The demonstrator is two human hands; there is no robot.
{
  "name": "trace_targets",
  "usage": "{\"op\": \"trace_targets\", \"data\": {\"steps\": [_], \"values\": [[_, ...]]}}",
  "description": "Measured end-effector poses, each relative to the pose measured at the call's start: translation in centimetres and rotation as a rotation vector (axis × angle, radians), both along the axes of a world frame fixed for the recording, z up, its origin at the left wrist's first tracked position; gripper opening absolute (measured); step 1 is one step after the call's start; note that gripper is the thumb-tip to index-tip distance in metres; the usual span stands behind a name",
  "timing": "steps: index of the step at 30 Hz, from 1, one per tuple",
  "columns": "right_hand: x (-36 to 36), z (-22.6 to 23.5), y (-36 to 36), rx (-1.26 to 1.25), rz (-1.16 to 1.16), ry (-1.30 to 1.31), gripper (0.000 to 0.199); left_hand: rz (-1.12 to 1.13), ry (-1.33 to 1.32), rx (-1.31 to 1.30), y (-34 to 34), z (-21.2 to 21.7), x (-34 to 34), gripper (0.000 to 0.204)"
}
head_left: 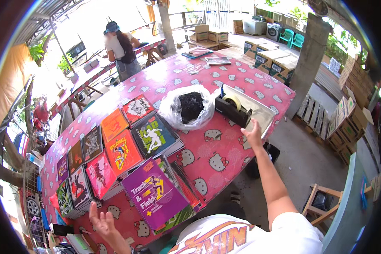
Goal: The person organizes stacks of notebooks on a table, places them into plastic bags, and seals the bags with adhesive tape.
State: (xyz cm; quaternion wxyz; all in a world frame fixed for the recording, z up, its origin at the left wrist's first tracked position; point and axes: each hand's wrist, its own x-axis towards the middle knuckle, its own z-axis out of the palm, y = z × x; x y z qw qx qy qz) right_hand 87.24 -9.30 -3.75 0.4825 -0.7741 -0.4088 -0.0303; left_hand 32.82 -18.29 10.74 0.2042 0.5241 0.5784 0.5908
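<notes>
My right hand (254, 135) is open beside the near end of a black tape dispenser (229, 111); I cannot tell whether a fingertip touches it. The dispenser holds a pale roll of tape (233, 100) and rests on a grey tray (264, 113). At the lower left my left hand (103, 224) is held up open, fingers apart, near stacked spiral notebooks. A purple notebook (156, 194) tops the nearest pile. Behind it lie a green-figured dark notebook (154, 136), an orange-red one (123, 153) and a pink one (100, 174).
A white plastic bag with a black lining (167, 111) stands mid-table. Pink patterned cloth covers the table (218, 146). Thin booklets (218, 60) lie at its far end. Another person (122, 51) stands at a farther table. Cartons (279, 63) and a concrete post (311, 63) are at the right.
</notes>
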Motion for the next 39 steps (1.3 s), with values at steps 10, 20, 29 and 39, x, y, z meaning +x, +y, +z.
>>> {"op": "trace_targets", "data": {"steps": [10, 20, 29, 39], "values": [[9.9, -5.7, 8.3, 0.251, 0.562, 0.369, 0.058, -0.530, -0.172, -0.058, 3.2, -0.4, 21.8, 0.047], [18.5, 3.6, 15.3, 0.263, 0.492, 0.936, 0.036, 0.071, 0.637, -0.280, 25.2, -19.5, 42.5, 0.117], [32.0, 1.4, 24.4, 0.208, 0.199, 0.246, 0.038, 0.303, 0.624, -0.099, 45.1, -21.3, 48.2, 0.088], [31.8, -2.0, 25.3, 0.116, -0.059, -0.506, 0.050, 0.248, 0.526, -0.293, 55.8, -18.6, 49.7, 0.101]]}}
